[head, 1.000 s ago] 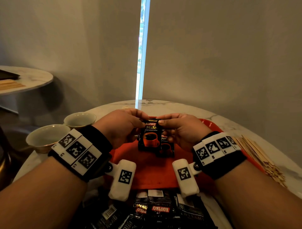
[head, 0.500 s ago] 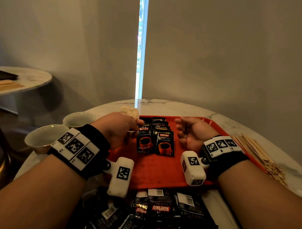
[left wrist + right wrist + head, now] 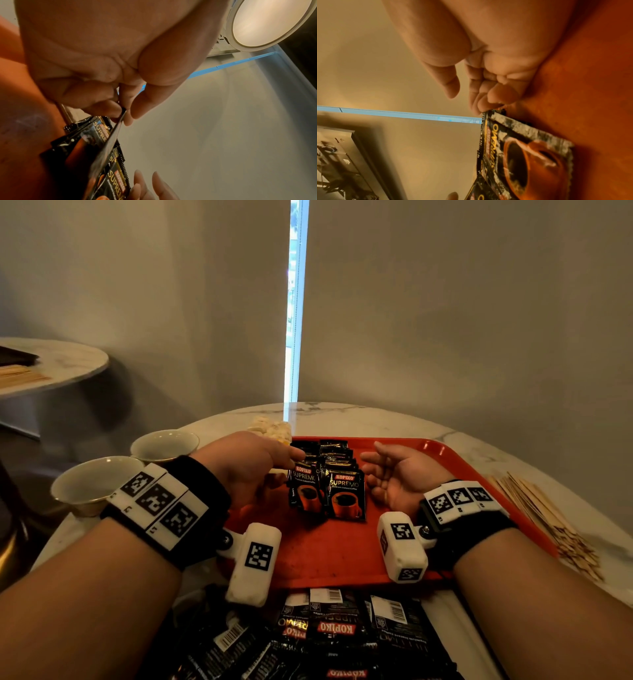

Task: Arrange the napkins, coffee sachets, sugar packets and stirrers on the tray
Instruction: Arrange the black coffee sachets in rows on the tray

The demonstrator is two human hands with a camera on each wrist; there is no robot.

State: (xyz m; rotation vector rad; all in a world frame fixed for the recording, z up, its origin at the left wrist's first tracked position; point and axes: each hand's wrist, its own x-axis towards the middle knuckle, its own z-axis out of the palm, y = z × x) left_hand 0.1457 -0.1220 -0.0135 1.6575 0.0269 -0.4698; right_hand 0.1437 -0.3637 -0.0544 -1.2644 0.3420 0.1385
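Observation:
Two overlapping rows of black coffee sachets [image 3: 346,494] lie on the red tray [image 3: 329,556]. My left hand [image 3: 291,463] is at the left row and pinches the top edge of the front sachet [image 3: 303,487] between thumb and fingers; the left wrist view shows this pinch [image 3: 126,112] on the sachet [image 3: 109,142]. My right hand [image 3: 373,470] rests on the tray right of the rows, palm turned inward, fingers relaxed and holding nothing. In the right wrist view its fingertips [image 3: 477,106] are beside the corner of the right sachet [image 3: 522,148].
A heap of loose coffee sachets [image 3: 335,631] lies before the tray's near edge. Wooden stirrers [image 3: 541,515] lie right of the tray. Pale packets [image 3: 270,428] sit past its far left corner. Two cups [image 3: 92,481] [image 3: 164,443] stand at left. A second table [image 3: 51,364] is far left.
Both hands held a sachet above the tray; it now lies in the rows. My right hand let go, drew right and opened. My left hand stays at the left row.

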